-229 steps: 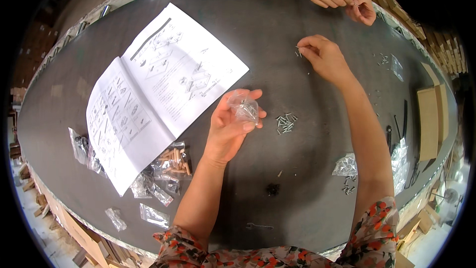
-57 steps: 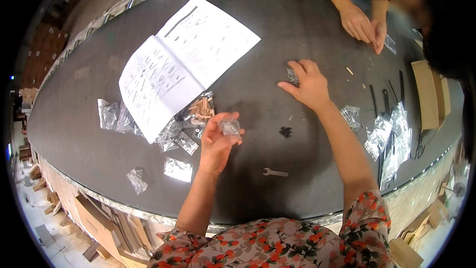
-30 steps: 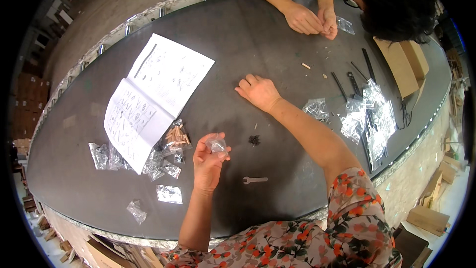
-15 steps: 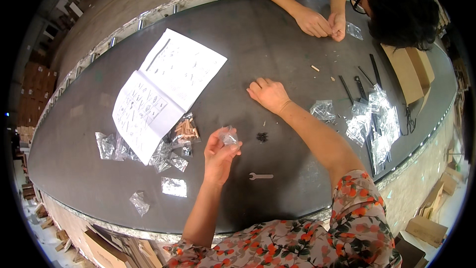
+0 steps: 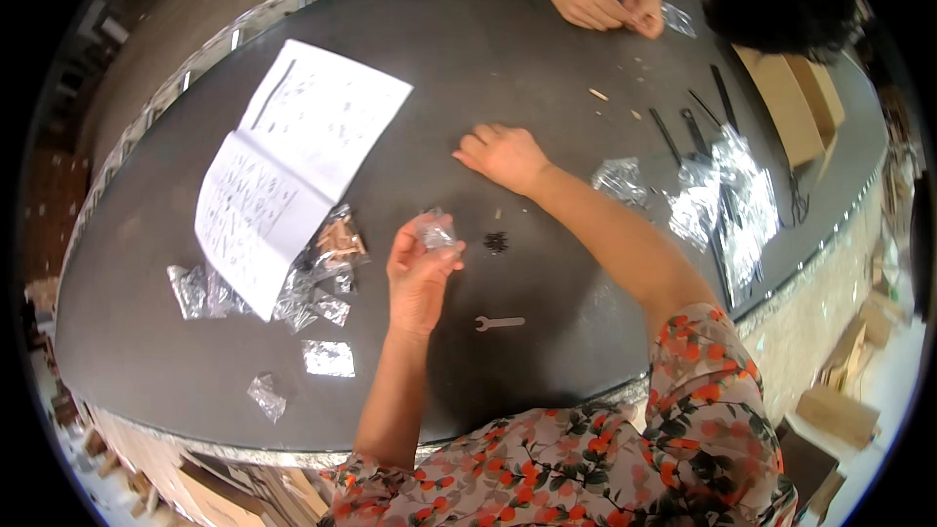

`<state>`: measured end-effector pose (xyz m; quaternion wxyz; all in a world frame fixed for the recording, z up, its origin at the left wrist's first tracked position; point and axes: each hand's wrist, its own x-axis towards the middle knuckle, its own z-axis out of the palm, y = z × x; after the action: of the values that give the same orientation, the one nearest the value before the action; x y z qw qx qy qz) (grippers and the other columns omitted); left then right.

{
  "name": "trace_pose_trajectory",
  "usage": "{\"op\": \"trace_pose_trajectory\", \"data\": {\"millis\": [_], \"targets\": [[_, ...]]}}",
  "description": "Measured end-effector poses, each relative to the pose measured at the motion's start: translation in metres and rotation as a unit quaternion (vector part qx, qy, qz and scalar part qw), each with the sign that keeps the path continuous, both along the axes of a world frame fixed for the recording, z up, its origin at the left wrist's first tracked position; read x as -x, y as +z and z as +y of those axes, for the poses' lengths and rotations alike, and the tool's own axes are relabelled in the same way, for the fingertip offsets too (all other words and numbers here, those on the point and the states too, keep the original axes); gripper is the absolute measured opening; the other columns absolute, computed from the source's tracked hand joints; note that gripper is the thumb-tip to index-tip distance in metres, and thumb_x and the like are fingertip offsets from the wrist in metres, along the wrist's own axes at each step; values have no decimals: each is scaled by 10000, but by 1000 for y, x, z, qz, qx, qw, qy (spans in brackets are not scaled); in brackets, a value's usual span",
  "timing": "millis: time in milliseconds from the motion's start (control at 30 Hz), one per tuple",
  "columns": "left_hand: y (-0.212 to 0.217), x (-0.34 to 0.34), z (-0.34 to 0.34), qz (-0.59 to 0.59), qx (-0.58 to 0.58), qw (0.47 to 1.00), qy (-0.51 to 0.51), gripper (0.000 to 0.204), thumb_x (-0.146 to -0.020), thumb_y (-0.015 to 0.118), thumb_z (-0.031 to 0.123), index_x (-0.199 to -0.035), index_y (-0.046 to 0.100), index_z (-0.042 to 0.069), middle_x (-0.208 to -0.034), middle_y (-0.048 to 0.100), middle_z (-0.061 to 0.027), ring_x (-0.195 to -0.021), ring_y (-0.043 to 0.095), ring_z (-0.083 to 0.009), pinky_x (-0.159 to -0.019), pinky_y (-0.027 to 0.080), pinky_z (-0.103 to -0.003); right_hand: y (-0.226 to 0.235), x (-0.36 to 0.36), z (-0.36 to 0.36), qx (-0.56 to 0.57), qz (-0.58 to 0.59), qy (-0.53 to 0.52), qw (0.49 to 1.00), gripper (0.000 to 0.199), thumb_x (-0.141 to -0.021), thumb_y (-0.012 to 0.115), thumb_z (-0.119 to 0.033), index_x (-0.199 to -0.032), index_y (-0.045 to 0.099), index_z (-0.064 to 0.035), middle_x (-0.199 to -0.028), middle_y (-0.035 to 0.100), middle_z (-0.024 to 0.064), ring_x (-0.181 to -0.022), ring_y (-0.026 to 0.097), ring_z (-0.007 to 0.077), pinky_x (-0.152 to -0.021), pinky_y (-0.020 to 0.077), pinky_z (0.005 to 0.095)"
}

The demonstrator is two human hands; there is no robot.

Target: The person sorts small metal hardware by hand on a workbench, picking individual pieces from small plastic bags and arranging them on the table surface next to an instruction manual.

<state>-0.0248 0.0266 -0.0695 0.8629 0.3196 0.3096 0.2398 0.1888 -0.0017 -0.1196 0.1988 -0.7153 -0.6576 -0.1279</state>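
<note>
My left hand point(image 5: 420, 283) is closed on a small clear plastic bag point(image 5: 436, 231), held above the table; what the bag contains is too blurred to tell. Farther off, my right hand point(image 5: 505, 156) rests on the dark tabletop with its fingers curled in, so whatever they may hold is hidden. Between the hands and slightly nearer lies a little pile of black screws or pins point(image 5: 496, 242). A small flat wrench point(image 5: 500, 323) lies closer to me. Left of my left hand, a bag of wooden dowels point(image 5: 342, 239) sits against an open instruction booklet point(image 5: 303, 146).
Plastic hardware bags point(image 5: 200, 291) lie along the booklet's near edge, with loose bags point(image 5: 267, 397) nearer me. At right are shiny plastic packets point(image 5: 727, 195), black bars point(image 5: 724, 98) and an open cardboard box point(image 5: 789, 102). Across the table, a co-worker's hands point(image 5: 615, 8) meet over the tabletop.
The whole view has shifted, so the table's things appear higher and farther left. Both my hands keep nearly the same pose, and the left still holds the clear bag.
</note>
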Motion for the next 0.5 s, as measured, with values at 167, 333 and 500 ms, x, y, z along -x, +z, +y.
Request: {"op": "trace_pose_trajectory", "data": {"millis": [167,333,500], "targets": [[-2,1,-3,-7,23,1000,-14,421,-701,622,-24,-1095,495,53,-1093,542,-112,-828,588,-208,-640,479,-274,1,0,-3,10,16,-2,1000,215,-819,546,-290,-720,529,-100,-739,546,61,-674,591,223,-558,501,325],[-4,2,-4,-1,17,1000,-21,429,-705,615,-26,-1109,492,53,-1092,544,-112,-825,589,-209,-636,479,-275,-4,-1,0,-14,13,-14,1000,223,-803,565,-279,-699,520,-87,-709,553,76,-644,598,227,-542,501,330],[-7,2,-2,11,-2,1000,-27,404,-721,589,-8,-1108,505,74,-1092,567,-114,-818,589,-196,-645,477,-275,-5,4,5,-71,52,-86,992,222,-778,600,-262,-686,516,-79,-653,551,81,-568,590,230,-493,493,331]]}}
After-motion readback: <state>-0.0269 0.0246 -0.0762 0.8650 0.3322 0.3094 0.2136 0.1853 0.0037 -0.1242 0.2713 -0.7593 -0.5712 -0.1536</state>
